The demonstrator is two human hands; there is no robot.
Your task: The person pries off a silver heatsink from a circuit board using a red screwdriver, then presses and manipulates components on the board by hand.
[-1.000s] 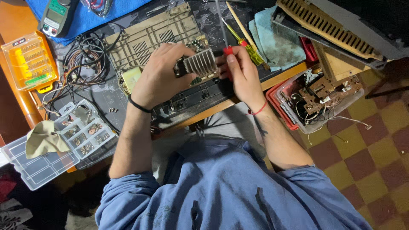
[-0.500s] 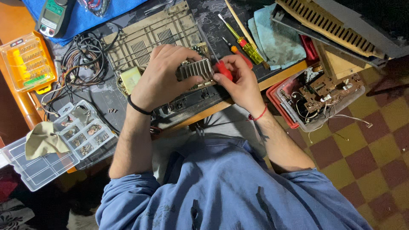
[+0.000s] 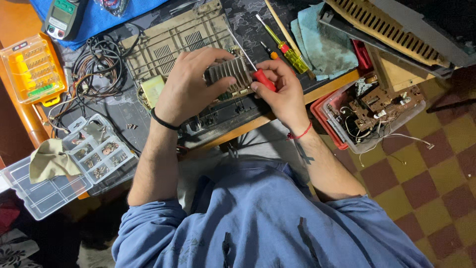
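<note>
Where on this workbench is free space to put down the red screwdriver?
A bare dark patch lies between the yellow screwdriver and the perforated panel. Another lies between the cable bundle and the parts organizer. Around the finned heatsink, it is crowded.

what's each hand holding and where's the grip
Right hand holds a red screwdriver by its handle. Left hand grips the finned heatsink from its left side.

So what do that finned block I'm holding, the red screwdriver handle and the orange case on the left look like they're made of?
Finned block: likely bare metal, dull grey, with parallel ribs like a heat sink. Red screwdriver handle: probably glossy plastic, solid colour, though the right hand mostly covers it. Orange case: translucent plastic, since the bits inside show through.
</note>
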